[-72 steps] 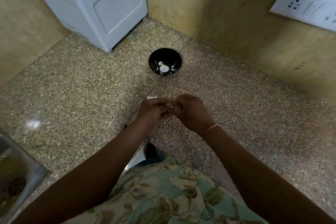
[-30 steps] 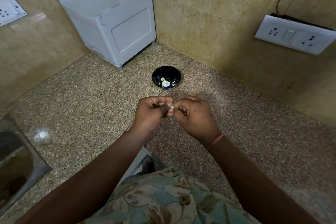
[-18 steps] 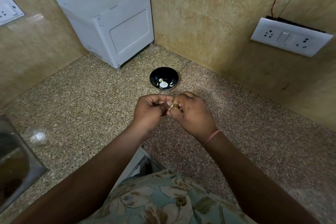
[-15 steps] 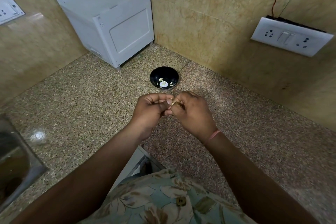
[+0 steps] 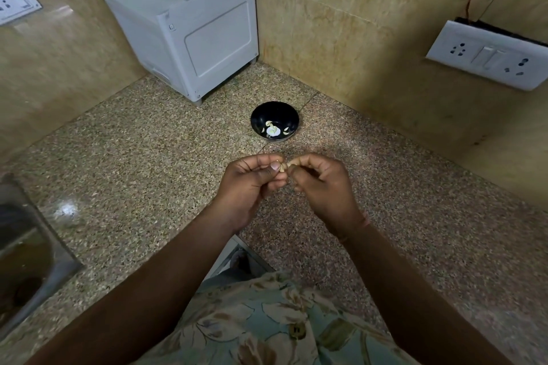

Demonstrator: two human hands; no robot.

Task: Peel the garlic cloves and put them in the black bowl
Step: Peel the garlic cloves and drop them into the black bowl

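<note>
Progress, as we judge it: partway. Just beyond the hands, the black bowl (image 5: 258, 114) already holds a few pale peeled cloves (image 5: 272, 130) lying in its bottom. One more garlic clove (image 5: 283, 168) is being worked on and has not yet gone in. We see no stock of unpeeled cloves anywhere near the hands, so we cannot say how many remain.

Hands: the left hand (image 5: 252, 184) has its fingers curled, with the thumb pressing the clove against the forefinger. The right hand (image 5: 321, 184) is also curled and pinches the clove's other end between thumb and fingertip. Both grip the same clove, knuckles almost touching, above the counter (image 5: 142, 175). Whether any skin is loose yet is too small for us to tell.

Materials and shapes:
- Clove: small, tan and papery where it shows between the thumbs; mostly hidden.
- Bowl: round, glossy black, shallow, sitting flat.
- Counter under the hands: polished speckled stone, brown and beige, with a shiny glare spot to the left of the left hand.
- Walls beyond the bowl: smooth beige marbled panels.
- Far beyond the left hand: a boxy white plastic unit (image 5: 189, 24) with rounded edges, on short feet.
- Right of the right hand, on the wall: a white switch plate (image 5: 489, 58).
- Left and nearer than the hands: a steel sink (image 5: 26, 246).
</note>
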